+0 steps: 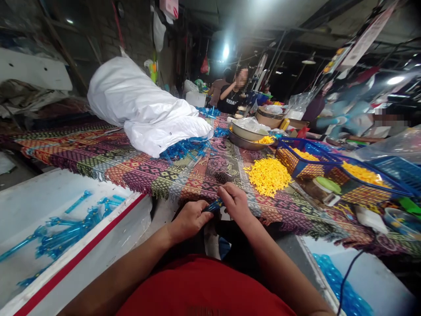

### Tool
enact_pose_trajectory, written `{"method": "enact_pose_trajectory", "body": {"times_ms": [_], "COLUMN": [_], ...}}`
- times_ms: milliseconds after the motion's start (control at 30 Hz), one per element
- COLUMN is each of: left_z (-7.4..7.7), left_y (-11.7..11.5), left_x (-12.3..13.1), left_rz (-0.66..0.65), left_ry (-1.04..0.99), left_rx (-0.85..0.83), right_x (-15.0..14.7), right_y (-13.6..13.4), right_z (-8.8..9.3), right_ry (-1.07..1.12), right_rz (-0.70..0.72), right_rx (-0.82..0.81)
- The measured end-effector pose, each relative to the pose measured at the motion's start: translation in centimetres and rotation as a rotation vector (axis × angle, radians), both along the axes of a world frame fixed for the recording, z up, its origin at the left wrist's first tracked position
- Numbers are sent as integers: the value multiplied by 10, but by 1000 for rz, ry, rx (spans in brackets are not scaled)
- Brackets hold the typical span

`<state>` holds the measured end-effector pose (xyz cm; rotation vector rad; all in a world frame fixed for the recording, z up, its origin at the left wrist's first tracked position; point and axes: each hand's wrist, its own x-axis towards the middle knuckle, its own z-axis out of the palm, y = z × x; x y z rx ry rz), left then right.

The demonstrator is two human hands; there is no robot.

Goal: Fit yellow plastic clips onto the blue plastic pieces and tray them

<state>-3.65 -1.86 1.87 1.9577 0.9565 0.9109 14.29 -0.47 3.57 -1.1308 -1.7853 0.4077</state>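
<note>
Left hand [190,220]: grips slim translucent blue plastic piece [213,205]
Right hand [236,202]: closed, at that piece's other end
Fringed multicoloured woven cloth [184,181]: just beyond both hands
Small yellow plastic bits [269,176]: heaped ahead-right of right hand
Room: dim; black-shirted person [230,103] well beyond hands

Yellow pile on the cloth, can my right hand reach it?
Probably yes: the yellow pile lies close to your right hand with nothing seen between, though that hand is at the blue piece.
</note>
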Motion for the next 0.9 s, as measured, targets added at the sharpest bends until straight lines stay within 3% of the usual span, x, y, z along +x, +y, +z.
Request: {"method": "enact_pose_trajectory", "body": {"times_ms": [100,200,333,467,567,733,833,900], "left_z": [-1,3,10,12,11,8,13,19], "left_y": [1,3,5,7,6,5,7,8], "left_x": [2,4,16,29,38,39,23,10], "left_rz": [21,66,215,288,267,248,315,245], "left_ry": [-111,-390,-873,-1074,-1085,-971,-625,-277], "left_rx": [-229,-469,-527,-542,-538,-387,-158,56], "right_x": [-1,-2,-13,-26,-30,-32,-24,-15], "right_y": [3,2,-2,-5,-3,-1,-4,-5], "right_z": [-9,-17,-24,-27,-26,-34,-37,-30], "right_ry": [109,329,676,904,983,938,677,488], "right_rz": [-69,-121,-92,6,6,1,59,128], "right_rx": [-114,-174,-232,-310,-319,-342,-347,-261]}}
